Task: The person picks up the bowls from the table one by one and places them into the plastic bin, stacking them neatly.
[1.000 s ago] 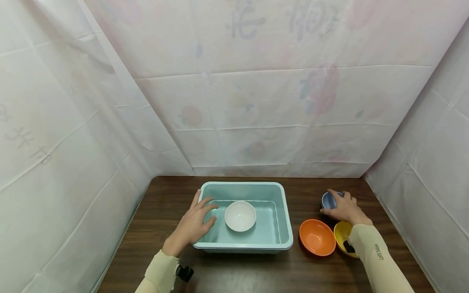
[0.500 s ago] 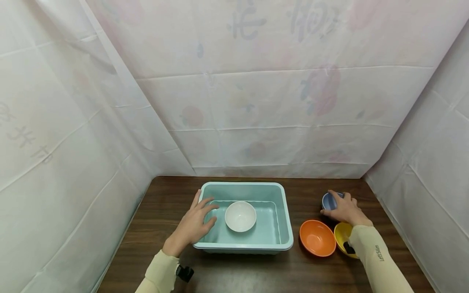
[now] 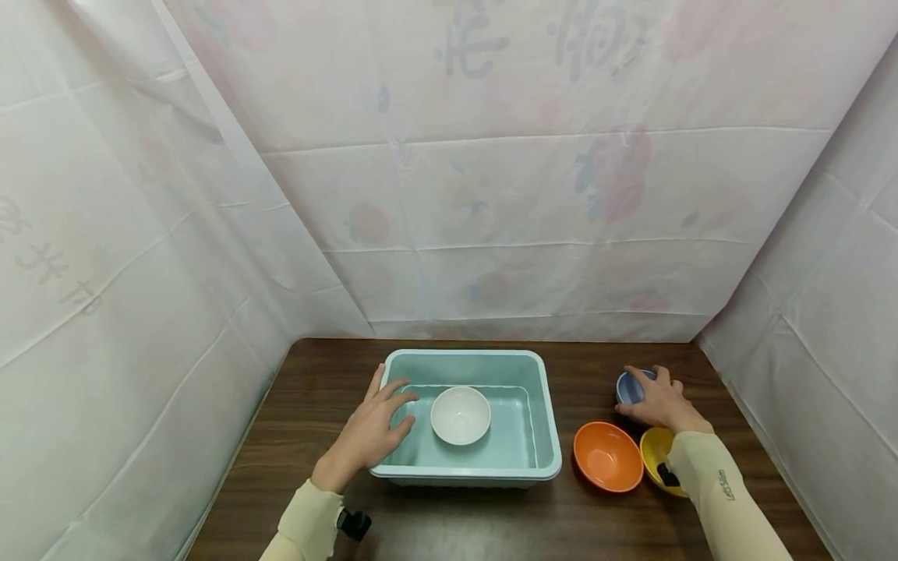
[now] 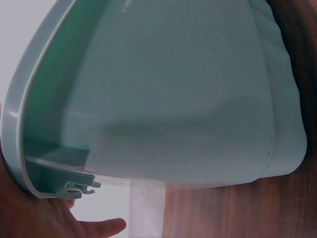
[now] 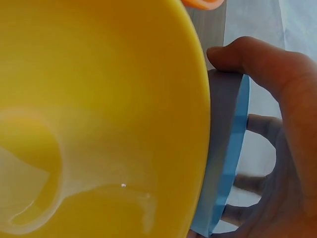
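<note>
My right hand holds a small blue bowl at the right of the table, thumb on the near side and fingers round the far side. In the right wrist view, the thumb and several fingertips are on the blue bowl, partly hidden behind a yellow bowl. Over the left rim of a pale blue-green plastic basin lies my left hand, fingers spread and relaxed. A white bowl sits inside the basin. The left wrist view shows that hand against the rim.
An orange bowl stands between the basin and the yellow bowl, which is partly under my right forearm. The dark wooden table is enclosed by white sheeting at the back and both sides.
The fingers of my right hand have shifted slightly on the blue bowl. My left hand, the basin and the other bowls stay where they were.
</note>
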Available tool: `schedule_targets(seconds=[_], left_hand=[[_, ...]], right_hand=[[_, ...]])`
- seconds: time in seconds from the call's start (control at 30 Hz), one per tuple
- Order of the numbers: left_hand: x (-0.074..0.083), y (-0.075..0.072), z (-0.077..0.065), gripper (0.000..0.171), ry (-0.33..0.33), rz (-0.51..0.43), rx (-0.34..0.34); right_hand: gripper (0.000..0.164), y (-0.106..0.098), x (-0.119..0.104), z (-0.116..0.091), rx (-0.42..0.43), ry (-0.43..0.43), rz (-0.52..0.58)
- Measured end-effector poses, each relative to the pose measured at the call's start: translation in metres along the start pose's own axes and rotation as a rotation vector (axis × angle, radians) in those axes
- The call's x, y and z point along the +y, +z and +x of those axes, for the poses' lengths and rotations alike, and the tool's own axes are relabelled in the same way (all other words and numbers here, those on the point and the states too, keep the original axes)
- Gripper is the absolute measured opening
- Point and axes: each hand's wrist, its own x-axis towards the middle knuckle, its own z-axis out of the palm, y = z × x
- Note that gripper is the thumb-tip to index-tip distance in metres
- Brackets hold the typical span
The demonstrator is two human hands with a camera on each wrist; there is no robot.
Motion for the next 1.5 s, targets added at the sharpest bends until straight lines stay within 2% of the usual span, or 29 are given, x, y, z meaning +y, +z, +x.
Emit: schedule_targets(seconds=[0.3,0.57,0.87,1.5], left_hand=[[0.001,0.000,0.000,0.034,-0.006,-0.009,-0.006],[0.001,0.000,0.000,0.034,-0.005,-0.009,0.007],[0.002,0.001,-0.001,0.032,-0.007,-0.014,0.024],[0.000,0.002,0.000,0.033,0.001,0.002,0.010]], right_hand=[[0.092,-0.001,-0.003,-0.002,0.018,-0.012,-0.026],[0.087,-0.007,-0.011,-0.004,0.049,-0.057,-0.069],[0.085,-0.015,-0.023,-0.006,0.044,-0.086,-0.111],[0.087,-0.042,-0.069,-0.018,0.127,-0.146,-0.107]])
